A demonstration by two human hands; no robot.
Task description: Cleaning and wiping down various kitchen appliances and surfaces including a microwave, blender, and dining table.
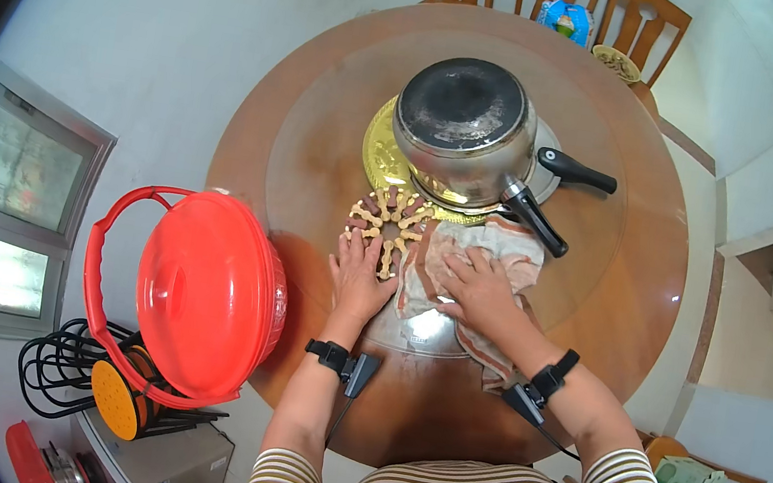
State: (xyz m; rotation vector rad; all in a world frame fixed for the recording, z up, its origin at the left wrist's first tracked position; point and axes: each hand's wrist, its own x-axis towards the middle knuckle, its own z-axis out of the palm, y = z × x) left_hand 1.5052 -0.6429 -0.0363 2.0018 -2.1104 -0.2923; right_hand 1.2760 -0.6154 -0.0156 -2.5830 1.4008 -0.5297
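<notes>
My left hand [361,275] rests on the near left edge of a round wooden trivet [385,265] made of linked light and dark pieces. Spread over a crumpled white cloth with reddish-brown stripes [417,290], my right hand [487,293] presses on it with fingers apart; whether it pinches any fabric cannot be told. The cloth touches the trivet's right side and trails towards the near table edge. Beyond both, a metal pressure cooker pot [465,127] with two black handles stands upside down over a gold patterned tray [384,145].
A round wooden table [254,126] carries a lidded red plastic basket [208,298] at its left edge. A cable reel [117,393] sits on a grey box at lower left. Wooden chairs [646,26] stand beyond, holding a blue package [566,21] and a bowl [615,64].
</notes>
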